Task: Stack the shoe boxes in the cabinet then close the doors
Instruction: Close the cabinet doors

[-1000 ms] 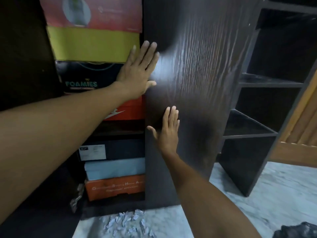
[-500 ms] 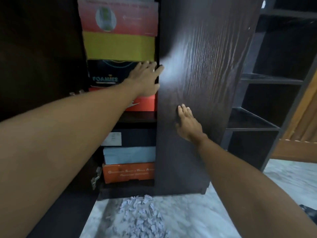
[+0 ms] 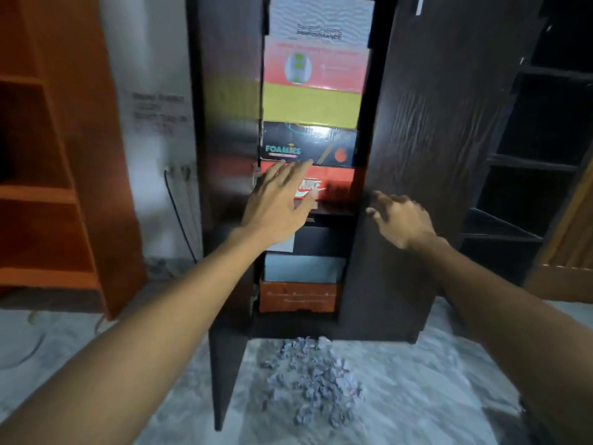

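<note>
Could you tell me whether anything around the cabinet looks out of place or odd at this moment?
Yes: a heap of small grey crumpled scraps lies on the marble floor right before the cabinet, like spilled litter. The shoe boxes look squarely stacked, and the left door and right door both stand open.

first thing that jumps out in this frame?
The column of bright shoe boxes stacked inside the dark cabinet, framed centre between its two half-open doors. Both hands reach in front of it with no grip on anything: the left hand spread before the red box, the right hand by the right door's edge. Below, grey paper scraps litter the floor.
</note>
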